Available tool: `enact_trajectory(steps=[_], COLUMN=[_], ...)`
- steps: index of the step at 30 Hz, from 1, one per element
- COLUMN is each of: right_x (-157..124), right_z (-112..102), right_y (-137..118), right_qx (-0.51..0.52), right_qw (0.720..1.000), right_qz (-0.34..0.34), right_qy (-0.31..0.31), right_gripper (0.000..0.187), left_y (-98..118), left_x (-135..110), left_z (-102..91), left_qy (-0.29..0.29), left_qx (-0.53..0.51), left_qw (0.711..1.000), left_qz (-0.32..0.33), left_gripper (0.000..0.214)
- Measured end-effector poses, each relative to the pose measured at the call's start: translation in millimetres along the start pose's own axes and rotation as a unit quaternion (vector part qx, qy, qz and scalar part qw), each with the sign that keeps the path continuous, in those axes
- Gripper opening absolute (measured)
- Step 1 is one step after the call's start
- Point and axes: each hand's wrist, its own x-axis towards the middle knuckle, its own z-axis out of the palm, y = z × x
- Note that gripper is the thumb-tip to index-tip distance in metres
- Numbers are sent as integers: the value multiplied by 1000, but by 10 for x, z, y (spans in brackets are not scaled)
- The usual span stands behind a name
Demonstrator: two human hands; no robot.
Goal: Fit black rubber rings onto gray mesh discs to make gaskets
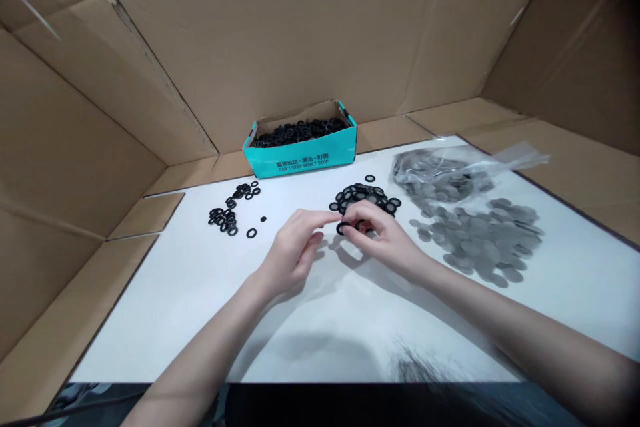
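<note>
My right hand (383, 237) pinches a black ring (342, 228) between thumb and fingertips, just above the white tabletop. My left hand (295, 247) has its index finger stretched out to the held ring's upper edge, the thumb apart below; nothing shows in its grip. Right behind my right hand lies a pile of black rings with grey discs in their centres (357, 195), partly hidden by the fingers. Whether the held ring has a disc in it is hidden. To the left of my hands, loose black rings (225, 219) with open centres lie scattered.
A turquoise box (305, 161) full of black rings stands at the back. Many thin grey mesh-like discs (485, 240) lie spread at right, in front of a clear plastic bag (440, 173) of discs. Cardboard walls (300, 27) surround the white table (175, 307).
</note>
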Motion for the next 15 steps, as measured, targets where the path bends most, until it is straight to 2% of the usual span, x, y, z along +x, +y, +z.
enact_trajectory(steps=[2,5,9,12,15], right_x=[23,69,139,184,219], right_z=[-45,-118,-223,-284,-307], right_y=[17,81,169,209,232], right_qx=[-54,-108,-139,-169,-218], right_qw=[996,986,972,963,956], right_qz=[-26,-32,-17,-15,-29], right_qy=[64,124,187,207,196], right_gripper=[11,10,13,12,9], left_y=[-35,-115,-224,-280,-308], left_x=[2,4,14,16,11], left_z=[-35,-88,-175,-237,-274], left_qy=[47,100,119,123,137], left_qx=[20,45,86,99,100], left_qw=[998,993,986,980,974], left_qz=[-24,-53,-83,-120,-147], left_gripper=[38,34,30,28,26])
